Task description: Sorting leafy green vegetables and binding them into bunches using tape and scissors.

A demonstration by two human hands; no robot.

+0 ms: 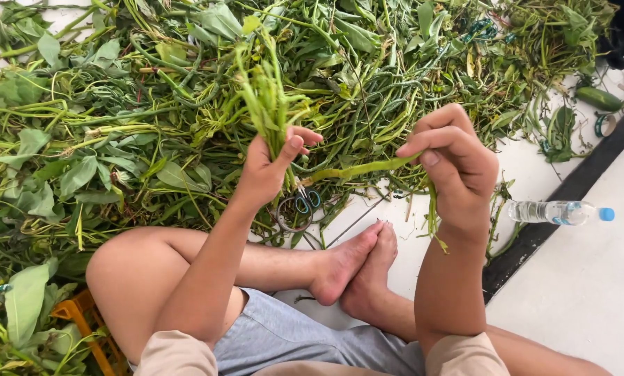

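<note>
My left hand (268, 166) grips a bunch of thin green stems (264, 97) that stand upright above it. My right hand (455, 161) pinches a single green stem (357, 169); the stem runs leftward toward the bunch, and another piece (434, 217) hangs down below the palm. Both hands hover over a large heap of green leaves and long stems (151, 111) spread on the white floor. I sit cross-legged, my bare feet (360, 268) below the hands.
Scissors with blue-lined handles (300, 206) lie on the floor between the hands. A clear plastic water bottle with a blue cap (561, 212) lies at the right by a dark floor strip (563, 195). An orange crate (89, 327) sits at lower left.
</note>
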